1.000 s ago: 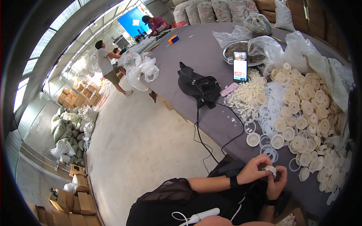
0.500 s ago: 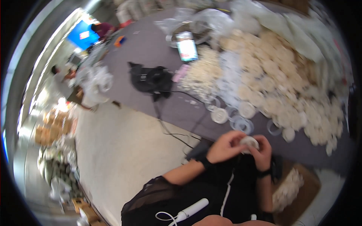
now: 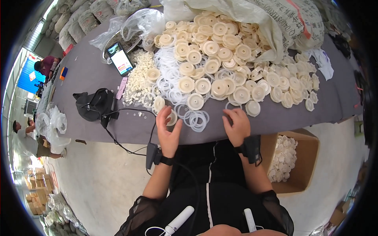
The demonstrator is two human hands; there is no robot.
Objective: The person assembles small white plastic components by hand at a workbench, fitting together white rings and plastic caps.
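My left hand (image 3: 168, 133) is open at the near edge of the table, thumb apart from its fingers. A cream plastic disc (image 3: 172, 117) shows between thumb and fingers; whether they touch it I cannot tell. My right hand (image 3: 238, 126) is open and holds nothing, fingers loosely bent toward the table. Just beyond it lies a thin translucent ring (image 3: 233, 106). Several clear rings (image 3: 197, 121) overlap between my hands. Past them spread a heap of cream discs (image 3: 220, 47), a strip of translucent rings (image 3: 167, 70) and a pile of small cream pieces (image 3: 139, 65).
On the grey-covered table (image 3: 86, 51) are a phone (image 3: 119, 59), a black cap-like item (image 3: 95, 104) with a cable, and a pink slip (image 3: 121, 88). A large sack (image 3: 295, 23) stands behind the heap. A cardboard box (image 3: 305, 157) of white parts sits below right. People are far left.
My hands were together around a small white round part; now they are apart and that part is out of them. The view has swung, bringing the table more squarely ahead.
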